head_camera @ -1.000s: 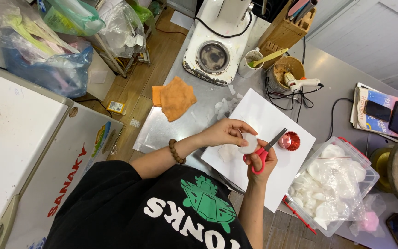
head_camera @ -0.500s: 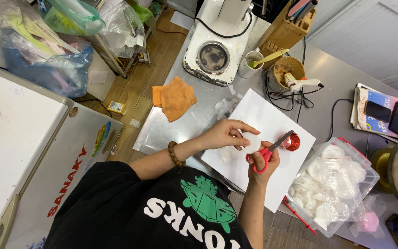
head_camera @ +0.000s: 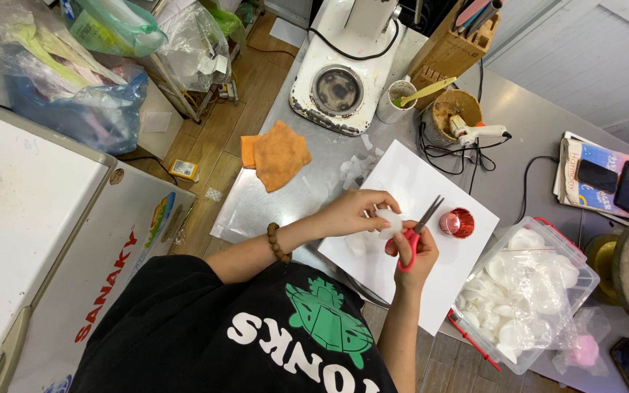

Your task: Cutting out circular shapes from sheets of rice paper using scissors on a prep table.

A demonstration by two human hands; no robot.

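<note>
The left hand (head_camera: 354, 211) pinches a small white piece (head_camera: 389, 223) between fingers and thumb, above a white sheet (head_camera: 431, 291) laid on the metal table (head_camera: 285, 196). A beaded bracelet (head_camera: 277, 242) sits on that wrist. The right hand (head_camera: 416, 251) is clenched through the handles of red-handled scissors (head_camera: 416, 231); the blades point away from the person, slightly parted, their tips just beside the white piece. More white scraps (head_camera: 358, 244) lie on the sheet under the left hand.

A shiny red cup (head_camera: 458, 223) stands on the sheet, just right of the scissor blades. Further right, a clear plastic box (head_camera: 525, 291) holds many white round pieces. On the left part of the table lies an orange cloth (head_camera: 274, 154). At the far side stand a white machine with a round plate (head_camera: 338, 87), a wooden knife block (head_camera: 451, 51) and a glue gun (head_camera: 478, 132). Two phones (head_camera: 613, 180) rest on a magazine at the far right.
</note>
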